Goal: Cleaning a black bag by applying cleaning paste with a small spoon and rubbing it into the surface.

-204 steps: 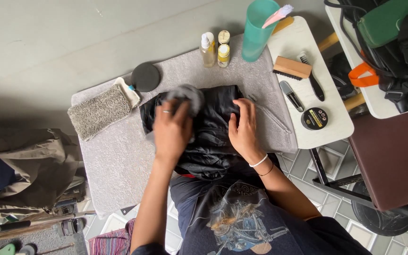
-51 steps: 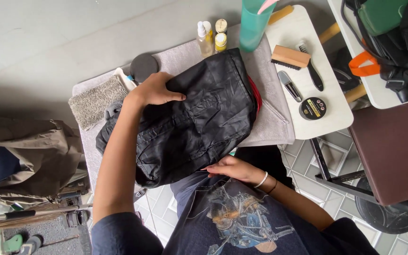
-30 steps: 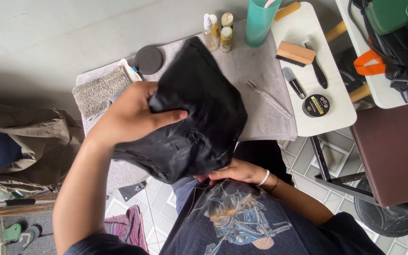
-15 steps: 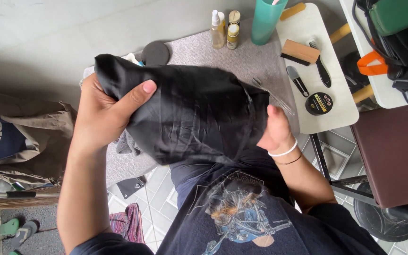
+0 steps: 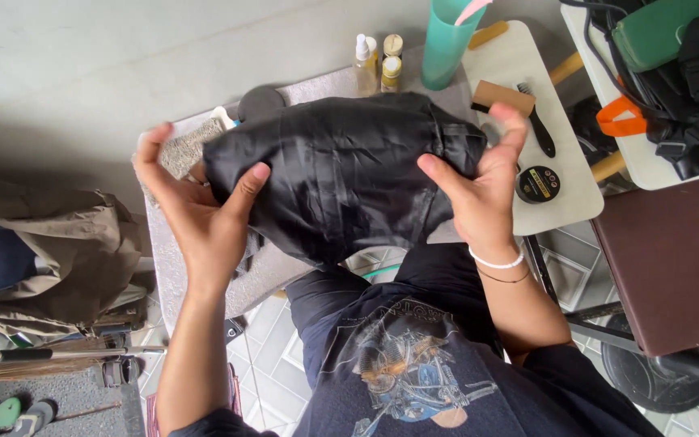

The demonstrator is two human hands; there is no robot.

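Observation:
A crumpled black leather bag is held up above the grey mat between both hands. My left hand grips its left end, thumb pressed on the front. My right hand grips its right end, fingers partly spread. The bag hides most of the mat beneath it.
Small bottles, a teal cup and a dark round lid stand at the far edge. A white side table holds a wooden brush, a black brush and a round polish tin. A rough grey cloth lies left. A maroon seat is right.
The bag was lifted off the mat and turned over. My right hand came up from my lap and took hold of its right end. Both hands now stretch it out sideways.

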